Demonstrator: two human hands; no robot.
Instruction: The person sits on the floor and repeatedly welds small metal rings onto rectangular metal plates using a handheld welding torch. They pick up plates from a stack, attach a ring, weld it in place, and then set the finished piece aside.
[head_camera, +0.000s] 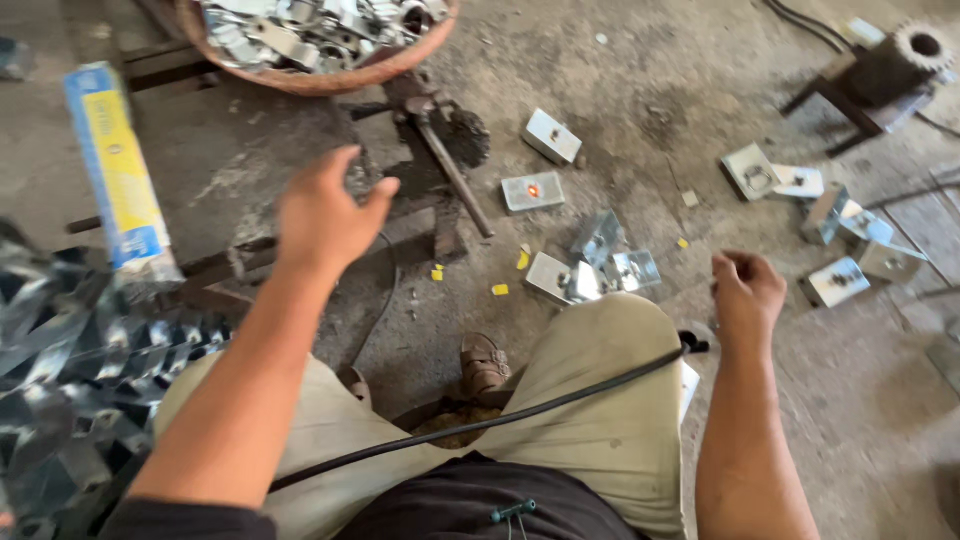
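My left hand (325, 212) is stretched forward above the floor, fingers loosely apart and holding nothing, reaching toward a reddish basin (320, 75) full of shiny metal brackets. Below it stands a dark iron press tool with a lever handle (455, 175). My right hand (745, 292) hangs over my right knee with the fingers curled in; nothing shows in it. Just left of that hand lie a few bent metal brackets (600, 265) on the concrete floor. A black cable (560, 400) crosses my lap.
More metal brackets (840, 235) are scattered at the right, and two flat boxes (540, 160) lie in the middle. A blue and yellow carton (115, 165) stands at the left above a heap of shiny metal strips (70, 370). A toothed metal part (900, 60) sits far right.
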